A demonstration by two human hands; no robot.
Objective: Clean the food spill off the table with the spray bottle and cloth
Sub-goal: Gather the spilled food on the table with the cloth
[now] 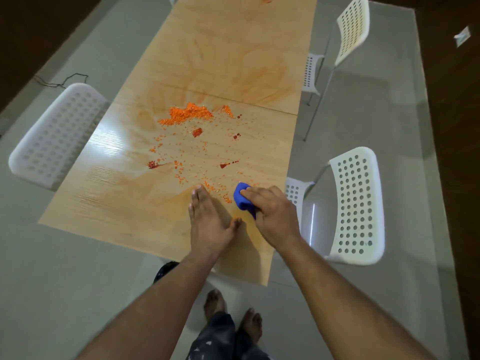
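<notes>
Right hand (272, 216) grips the bunched blue cloth (241, 200) at the near edge of the spill (192, 141), likely to sweep crumbs. Left hand (207, 219) lies flat and released on the worktop (109, 198), 9 o'clock of the cloth, probably as a backstop. Main orange heap sits at 12. Spray bottle not visible. White chairs (355, 203) flank both sides; nothing blocks the wipe.
</notes>
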